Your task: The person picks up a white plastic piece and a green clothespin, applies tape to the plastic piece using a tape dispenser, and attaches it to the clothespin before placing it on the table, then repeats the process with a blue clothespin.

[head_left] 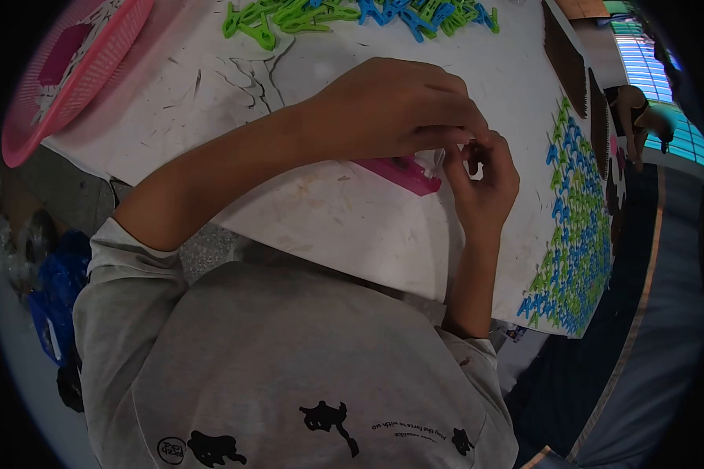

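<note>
My left hand (414, 105) reaches across from the left, its fingers bent down and pressed together at the tips. My right hand (489, 176) meets it from the right with thumb and fingers curled in a pinch. The fingertips of both come together over a small piece, too hidden to name. Just below them on the white table (328, 211) lies a pink tool (403, 173), partly covered by my left hand. A clear or shiny part (429, 162) shows at its right end, beside my right thumb.
Green and blue clips (430, 16) lie heaped at the table's far edge. Many more clips (575, 234) cover the right side, near dark strips (565, 59). A pink basket (105, 78) with white pieces stands at the far left. Another person (633, 117) bends over at the upper right.
</note>
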Demonstrator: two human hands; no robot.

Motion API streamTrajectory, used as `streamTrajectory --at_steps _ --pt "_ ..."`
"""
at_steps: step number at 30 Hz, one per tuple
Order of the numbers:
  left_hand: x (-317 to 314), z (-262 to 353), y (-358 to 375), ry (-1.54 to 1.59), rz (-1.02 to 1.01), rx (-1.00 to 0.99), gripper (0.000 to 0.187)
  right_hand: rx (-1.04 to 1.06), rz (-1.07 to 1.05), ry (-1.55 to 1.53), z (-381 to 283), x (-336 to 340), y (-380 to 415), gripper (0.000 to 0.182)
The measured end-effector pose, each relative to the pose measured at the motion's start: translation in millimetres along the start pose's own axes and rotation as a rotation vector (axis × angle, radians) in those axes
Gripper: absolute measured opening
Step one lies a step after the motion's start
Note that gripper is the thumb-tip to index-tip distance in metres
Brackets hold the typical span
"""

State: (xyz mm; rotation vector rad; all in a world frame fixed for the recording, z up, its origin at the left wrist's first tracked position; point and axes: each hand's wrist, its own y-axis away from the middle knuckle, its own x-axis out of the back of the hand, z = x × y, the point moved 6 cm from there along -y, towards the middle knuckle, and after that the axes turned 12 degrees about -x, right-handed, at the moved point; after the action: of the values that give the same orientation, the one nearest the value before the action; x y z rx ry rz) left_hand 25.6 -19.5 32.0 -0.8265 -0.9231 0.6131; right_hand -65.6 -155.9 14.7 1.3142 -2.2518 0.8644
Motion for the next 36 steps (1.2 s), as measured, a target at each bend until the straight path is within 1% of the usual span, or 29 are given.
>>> streamTrajectory --at_steps 6,8,15,26,28,36 --pt "4 -4 0 -0.026 0.0 -0.013 0.015 -0.028 -0.006 -0.004 3 2 0 0.021" --pt "4 -8 1 -0.057 -0.063 0.045 0.015 -0.029 -0.014 0.005 3 2 0 0.022" --pt "9 -13 2 -0.064 -0.099 0.044 0.014 -0.036 -0.012 0.045 5 3 0 0.022" --pt "3 -19 9 -0.186 -0.285 0.046 0.012 -0.04 -0.039 0.123 8 7 1 0.025" --pt "0 -20 10 -0.19 -0.295 0.05 0.011 -0.003 -0.054 0.13 6 8 0 0.025" --pt "-5 -21 11 -0.177 -0.341 0.123 0.01 -0.005 -0.068 0.15 9 15 -1 0.026"
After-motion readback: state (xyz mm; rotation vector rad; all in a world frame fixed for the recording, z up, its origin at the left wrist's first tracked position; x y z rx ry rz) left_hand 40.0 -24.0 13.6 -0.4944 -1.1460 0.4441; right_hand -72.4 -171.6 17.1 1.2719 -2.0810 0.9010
